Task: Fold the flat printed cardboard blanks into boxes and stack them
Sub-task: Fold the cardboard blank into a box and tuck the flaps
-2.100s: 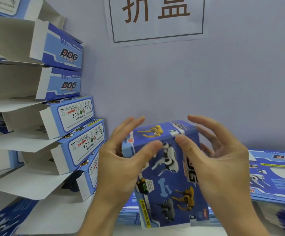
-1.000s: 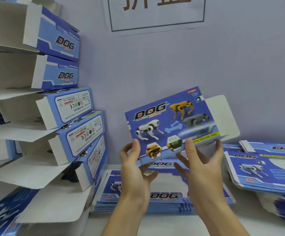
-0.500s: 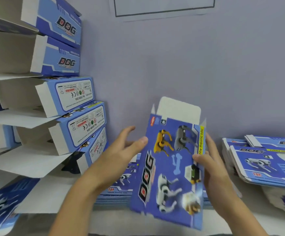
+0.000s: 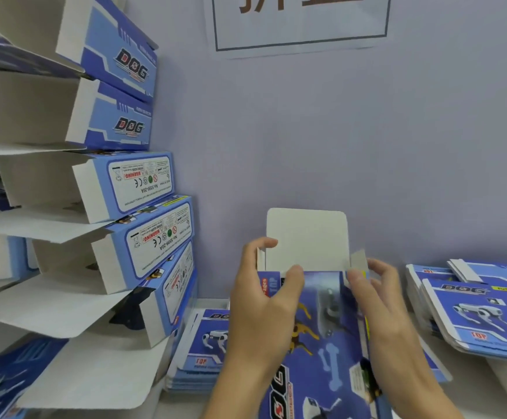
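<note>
The box (image 4: 318, 343) is held upright between both hands above the counter (image 4: 470, 397), in front of the wall. Its facing panel is deep blue, printed with robot dogs, a pale bone and part of a red-and-black "DOG" logo running sideways toward the lower edge. At the top a plain white flap (image 4: 306, 237) with rounded corners stands up, with a small side tab at each end. The left hand (image 4: 264, 303) has its grip on the box's upper left corner: thumb laid across the front just under the flap, a fingertip curled over the left tab. The right hand (image 4: 379, 300) grips the upper right edge, thumb on the front by the yellow strip; its other fingers are blurred, seemingly behind the right tab.

Under the box a stack of flat blanks (image 4: 201, 349) lies on the counter against the wall. Another pile of blanks (image 4: 476, 309) sits toward the counter's right edge. At the left edge rises a tower of folded boxes (image 4: 143, 213), white flaps open. A paper sign (image 4: 300, 22) hangs on the wall above.
</note>
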`<state>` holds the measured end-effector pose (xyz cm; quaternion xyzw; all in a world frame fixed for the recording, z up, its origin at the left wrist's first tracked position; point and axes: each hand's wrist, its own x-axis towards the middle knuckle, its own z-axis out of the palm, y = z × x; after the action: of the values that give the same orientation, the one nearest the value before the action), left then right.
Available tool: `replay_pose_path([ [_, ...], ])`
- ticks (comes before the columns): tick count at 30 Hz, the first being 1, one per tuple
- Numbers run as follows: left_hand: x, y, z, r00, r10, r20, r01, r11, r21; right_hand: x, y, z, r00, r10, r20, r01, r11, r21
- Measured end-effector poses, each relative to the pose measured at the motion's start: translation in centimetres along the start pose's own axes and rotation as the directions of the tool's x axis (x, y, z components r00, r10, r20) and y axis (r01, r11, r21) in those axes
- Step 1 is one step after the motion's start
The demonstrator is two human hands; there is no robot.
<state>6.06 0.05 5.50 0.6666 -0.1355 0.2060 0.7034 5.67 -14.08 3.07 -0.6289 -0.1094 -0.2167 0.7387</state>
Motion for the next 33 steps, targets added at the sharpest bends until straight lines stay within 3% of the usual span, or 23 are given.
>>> replay_pose_path([
  [5, 0.1, -0.6, 0.0, 1.0, -0.006, 0.028, 0.008, 0.998, -0.067, 0.1, -0.6, 0.5, 0.998, -0.056, 0.014, 0.057, 0.995, -0.084],
  [11, 0.3, -0.3, 0.1, 0.998, -0.062, -0.001, 0.061, 0.993, -0.1, 0.2, -0.8, 0.6, 1.0, -0.009, 0.017, 0.01, 0.996, -0.093],
  [20, 0.4, -0.2, -0.1, 1.0, -0.02, -0.01, 0.02, 1.0, -0.002, 0.4, -0.1, 0.3, 0.999, -0.034, 0.026, 0.037, 0.993, -0.111],
  [23, 0.4, -0.1, -0.2, 0.996, -0.093, 0.009, 0.093, 0.995, -0.018, 0.4, -0.2, 0.2, 1.0, -0.021, 0.023, 0.023, 0.992, -0.122],
  [28, 0.3, -0.1, -0.8, 0.985, -0.096, 0.145, 0.105, 0.993, -0.056, 0.6, -1.3, 0.4, 0.997, 0.074, 0.029, -0.072, 0.996, -0.058],
  [30, 0.3, -0.2, -1.2, 0.968, -0.148, 0.201, 0.171, 0.98, -0.104, 0.8, -1.5, 0.4, 0.997, 0.08, 0.024, -0.076, 0.989, -0.128],
  [33, 0.8, 0.2, -0.8, 0.943, -0.297, 0.15, 0.324, 0.921, -0.216, 0.7, -1.7, 0.1, 0.997, 0.077, -0.008, -0.077, 0.986, -0.149],
])
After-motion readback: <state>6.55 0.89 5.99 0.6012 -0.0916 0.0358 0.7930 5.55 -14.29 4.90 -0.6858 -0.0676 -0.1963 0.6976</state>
